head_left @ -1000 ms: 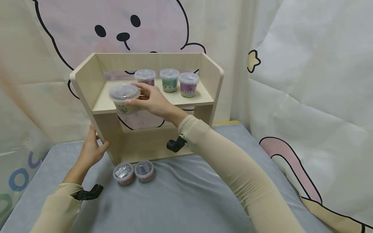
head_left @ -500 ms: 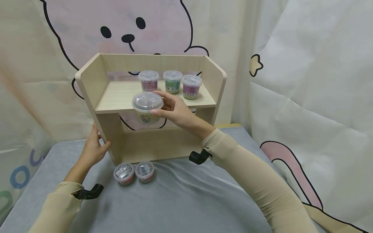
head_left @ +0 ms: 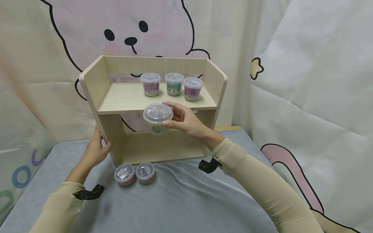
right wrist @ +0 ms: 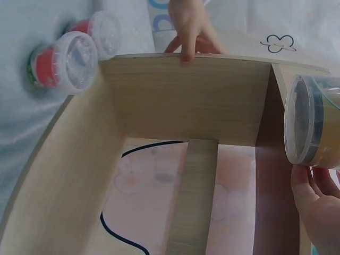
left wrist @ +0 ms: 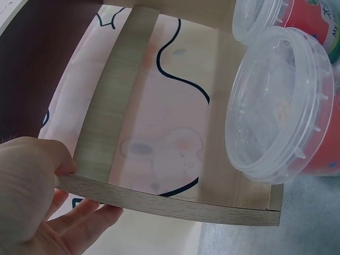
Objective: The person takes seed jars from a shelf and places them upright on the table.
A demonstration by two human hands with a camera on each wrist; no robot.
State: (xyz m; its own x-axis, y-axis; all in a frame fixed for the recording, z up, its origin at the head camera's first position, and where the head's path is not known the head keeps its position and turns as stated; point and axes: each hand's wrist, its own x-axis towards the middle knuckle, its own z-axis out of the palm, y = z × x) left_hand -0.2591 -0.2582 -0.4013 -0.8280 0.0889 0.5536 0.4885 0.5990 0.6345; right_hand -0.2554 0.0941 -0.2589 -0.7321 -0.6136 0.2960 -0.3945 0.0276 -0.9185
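My right hand [head_left: 189,122] holds a lidded clear plastic tub [head_left: 157,117] with a yellowish label, thumb and fingers around its side. That tub is in front of the upper board of a small wooden shelf unit [head_left: 123,97]. In the right wrist view, the tub [right wrist: 304,119] lies at the right edge with my fingers below it. My left hand [head_left: 94,148] grips the unit's left side panel; the left wrist view shows the thumb [left wrist: 62,159] on the inner face and fingers round the outside.
A purple tub [head_left: 151,86], a green tub [head_left: 174,86] and another purple tub [head_left: 192,91] stand on the upper board. Two red lidded tubs [head_left: 124,174] sit on the grey cloth [head_left: 186,200] before the unit. Behind hangs a printed curtain [head_left: 87,19].
My right hand has carried the tub right and downward, from the left end of the upper board to below its front edge. My left hand keeps its grip on the side panel.
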